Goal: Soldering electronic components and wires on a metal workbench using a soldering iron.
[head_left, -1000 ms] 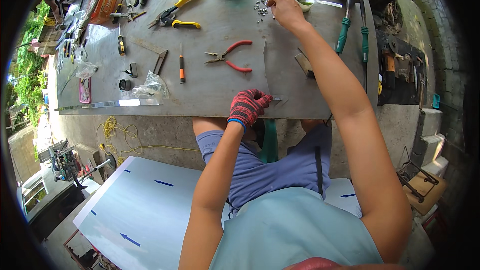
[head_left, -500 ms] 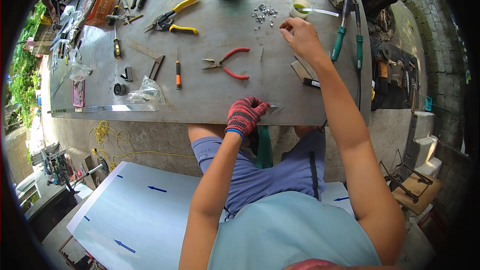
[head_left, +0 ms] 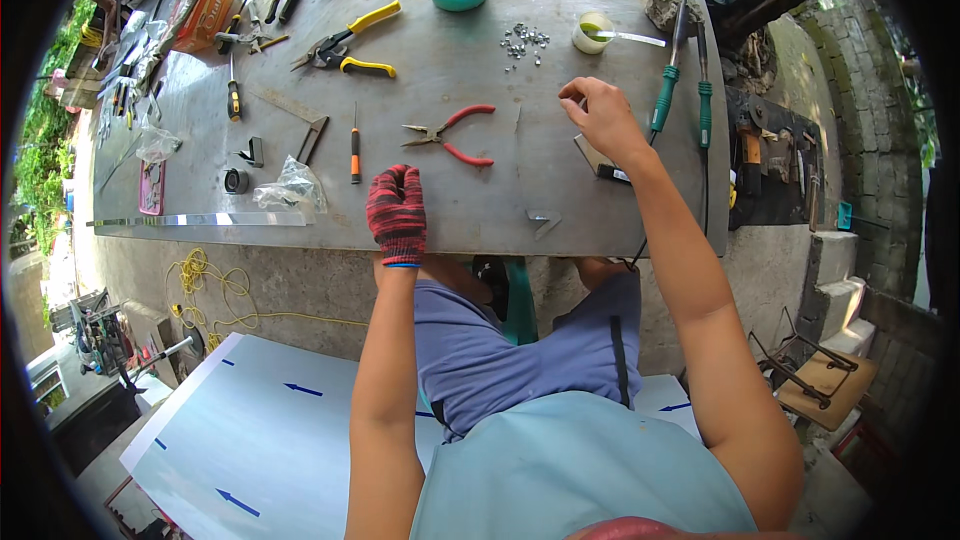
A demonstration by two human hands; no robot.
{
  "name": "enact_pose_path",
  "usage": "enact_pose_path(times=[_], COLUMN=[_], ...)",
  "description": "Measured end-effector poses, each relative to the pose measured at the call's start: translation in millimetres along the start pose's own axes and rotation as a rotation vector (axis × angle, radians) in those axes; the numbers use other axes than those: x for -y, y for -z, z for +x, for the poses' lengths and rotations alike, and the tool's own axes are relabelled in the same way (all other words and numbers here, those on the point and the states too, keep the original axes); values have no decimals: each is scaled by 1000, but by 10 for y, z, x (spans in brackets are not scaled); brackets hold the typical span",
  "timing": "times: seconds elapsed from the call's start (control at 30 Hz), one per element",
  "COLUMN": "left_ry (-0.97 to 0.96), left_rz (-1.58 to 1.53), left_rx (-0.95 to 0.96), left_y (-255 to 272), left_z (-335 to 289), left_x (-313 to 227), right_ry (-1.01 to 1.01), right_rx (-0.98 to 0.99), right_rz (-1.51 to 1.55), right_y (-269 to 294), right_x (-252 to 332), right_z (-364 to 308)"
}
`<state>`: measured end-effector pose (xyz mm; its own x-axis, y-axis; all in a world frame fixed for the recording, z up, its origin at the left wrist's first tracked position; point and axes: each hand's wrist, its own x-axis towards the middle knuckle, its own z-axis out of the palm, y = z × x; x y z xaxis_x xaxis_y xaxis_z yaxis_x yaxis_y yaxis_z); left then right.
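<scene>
- The right hand (head_left: 600,120) is over the grey desk (head_left: 470,210), its fingers (head_left: 570,100) pinched together. They may hold something tiny, maybe one of the little metal bits, but it is too small to tell.
- The pile of little metal bits (head_left: 524,39) lies apart, farther up the desk.
- The left hand (head_left: 397,212), in a red and black glove, rests at the desk's near edge. Its fingers are curled and hold nothing I can see.
- The small metal bracket (head_left: 544,223) lies by the near edge, untouched.
- The red pliers (head_left: 450,133) lie between the hands, unused.
- I think the work is early: nothing looks joined yet.
</scene>
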<state>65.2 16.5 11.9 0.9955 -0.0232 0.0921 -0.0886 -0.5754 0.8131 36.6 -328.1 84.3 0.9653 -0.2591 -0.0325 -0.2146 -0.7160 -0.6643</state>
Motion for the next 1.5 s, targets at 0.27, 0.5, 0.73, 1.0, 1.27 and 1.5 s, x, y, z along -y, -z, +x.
enact_pose_path(times=[0.27,0.5,0.73,1.0,1.27,1.5], left_ry=[-263,-235,-265,-232,-234,-251], left_rz=[504,510,504,473,493,488], left_rx=[45,87,68,107,106,100], left_y=[28,55,38,49,71,23], left_z=[107,112,142,150,155,170], left_x=[77,96,100,62,76,87], right_ry=[15,-37,22,-95,-77,-28], right_rx=[0,-100,-102,56,131,54], right_rz=[-11,-22,-308,-447,-374,-474], right_y=[-135,-260,-378,-415,-481,-504], right_x=[200,104,-195,-367,-195,-314], right_z=[219,712,1506,1827,1955,2008])
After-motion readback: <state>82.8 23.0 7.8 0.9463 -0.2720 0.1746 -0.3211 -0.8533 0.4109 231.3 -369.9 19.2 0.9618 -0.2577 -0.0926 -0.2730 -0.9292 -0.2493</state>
